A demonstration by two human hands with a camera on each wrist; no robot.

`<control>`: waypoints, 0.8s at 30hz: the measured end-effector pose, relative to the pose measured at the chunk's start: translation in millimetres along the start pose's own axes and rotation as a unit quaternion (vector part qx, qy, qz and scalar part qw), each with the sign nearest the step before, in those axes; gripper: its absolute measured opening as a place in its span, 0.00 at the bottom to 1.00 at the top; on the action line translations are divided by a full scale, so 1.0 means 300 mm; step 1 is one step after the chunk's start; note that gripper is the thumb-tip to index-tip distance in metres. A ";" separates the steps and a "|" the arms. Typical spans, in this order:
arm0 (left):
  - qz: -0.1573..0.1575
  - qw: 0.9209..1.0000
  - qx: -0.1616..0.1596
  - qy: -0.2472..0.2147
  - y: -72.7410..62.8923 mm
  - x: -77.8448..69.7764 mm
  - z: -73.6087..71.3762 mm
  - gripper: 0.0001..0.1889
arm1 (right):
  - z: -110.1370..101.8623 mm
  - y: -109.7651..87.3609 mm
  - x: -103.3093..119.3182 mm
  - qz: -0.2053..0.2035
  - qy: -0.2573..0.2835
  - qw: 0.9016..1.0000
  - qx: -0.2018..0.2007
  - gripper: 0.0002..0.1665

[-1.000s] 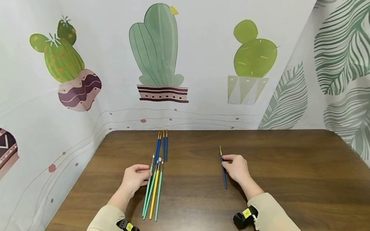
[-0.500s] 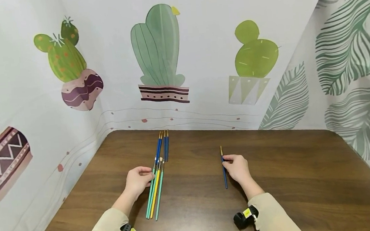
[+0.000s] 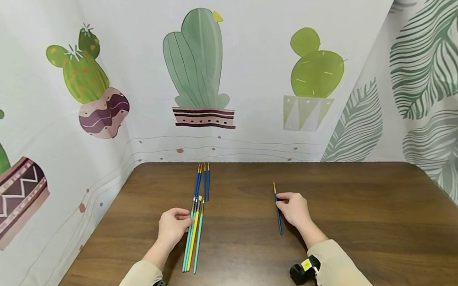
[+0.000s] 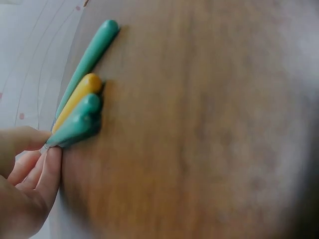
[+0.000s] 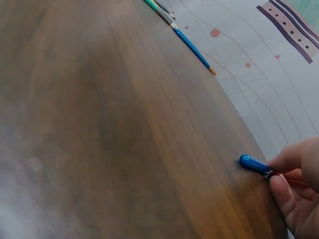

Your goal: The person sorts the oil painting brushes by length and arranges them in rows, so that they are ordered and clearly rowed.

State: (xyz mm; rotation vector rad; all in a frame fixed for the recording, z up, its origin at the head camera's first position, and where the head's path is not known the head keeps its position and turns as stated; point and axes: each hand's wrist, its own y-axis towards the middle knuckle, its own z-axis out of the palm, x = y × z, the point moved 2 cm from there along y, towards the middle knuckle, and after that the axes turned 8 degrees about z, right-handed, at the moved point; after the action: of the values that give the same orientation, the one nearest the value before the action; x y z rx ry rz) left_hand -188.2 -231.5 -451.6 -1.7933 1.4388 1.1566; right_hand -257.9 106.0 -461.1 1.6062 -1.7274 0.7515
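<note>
On the left of the table, my left hand pinches a green paintbrush between thumb and fingers. It lies close against a second green paintbrush. Right beside these is a yellow paintbrush, and another green paintbrush lies slightly apart to its right. The bristle ends of this group point away from me. Over to the right, my right hand pinches a blue paintbrush by its upper handle; in the right wrist view its rounded handle end shows below the fingers.
Several blue paintbrushes lie at the back left, near the table's far edge, their handles reaching towards the green and yellow ones. The brown wooden table meets a white cloth backdrop printed with cacti and leaves.
My left hand has moved slightly right, bringing the green paintbrush from a tilted position into line against its neighbour. My right hand and the blue paintbrush have stayed nearly still.
</note>
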 end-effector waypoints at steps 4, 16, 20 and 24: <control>0.008 1.000 0.003 0.011 -0.005 -0.002 -0.001 0.11 | 0.000 -0.006 0.001 0.001 -0.001 1.000 -0.001 0.16; 0.012 1.000 0.013 0.007 0.006 -0.003 -0.003 0.12 | 0.038 -0.016 0.037 0.010 -0.016 1.000 -0.016 0.23; 0.006 1.000 0.016 -0.006 0.001 -0.001 -0.010 0.12 | 0.062 -0.031 0.064 0.017 -0.040 0.999 -0.030 0.24; 0.004 1.000 0.019 -0.016 -0.001 -0.001 -0.009 0.12 | 0.071 -0.046 0.082 0.023 -0.061 0.997 -0.047 0.21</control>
State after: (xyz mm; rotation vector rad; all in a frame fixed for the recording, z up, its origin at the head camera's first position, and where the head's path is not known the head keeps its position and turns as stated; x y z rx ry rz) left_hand -187.2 -233.6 -450.1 -1.7371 1.4414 1.1501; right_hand -246.8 72.9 -455.4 1.5813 -1.8639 0.5961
